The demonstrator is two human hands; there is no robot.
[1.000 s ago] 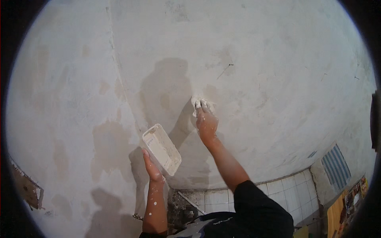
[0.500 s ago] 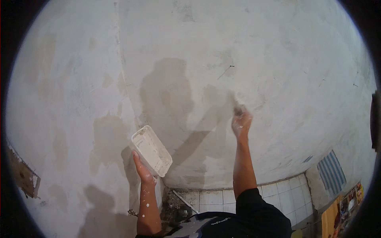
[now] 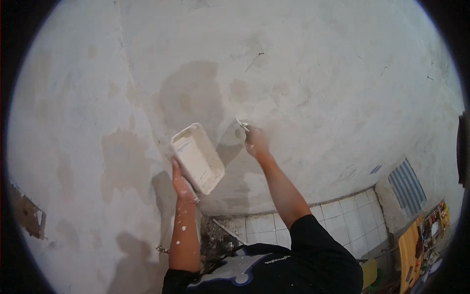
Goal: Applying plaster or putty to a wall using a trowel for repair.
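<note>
My left hand (image 3: 182, 185) supports a rectangular whitish plastic tub (image 3: 184, 131) from beneath, its thumb along the left side. Tilted toward me, the tub shows off-white putty (image 3: 198, 157) spread inside. To the right of its rim, my right hand (image 3: 257, 142) is closed round a small putty knife (image 3: 241, 124). The blade points up and left, with whitish putty on it, and looks apart from both tub and wall. Most of the handle is hidden in my fist. White spots dot my left forearm. Behind both hands stands a pale plastered wall (image 3: 318, 117) with darker damp-looking patches.
A nail (image 3: 261, 54) sticks out of the wall above my right hand. White tiles (image 3: 345, 218) lie along the wall's foot. At right are a blue striped cloth (image 3: 407, 185) and a wooden board (image 3: 409, 250) beside colourful clutter. A broken brown patch (image 3: 27, 215) marks the left wall.
My right hand has come away from the wall, moving left toward the tub with the putty knife. The tub has risen and shifted right in my left hand. The view has shifted slightly.
</note>
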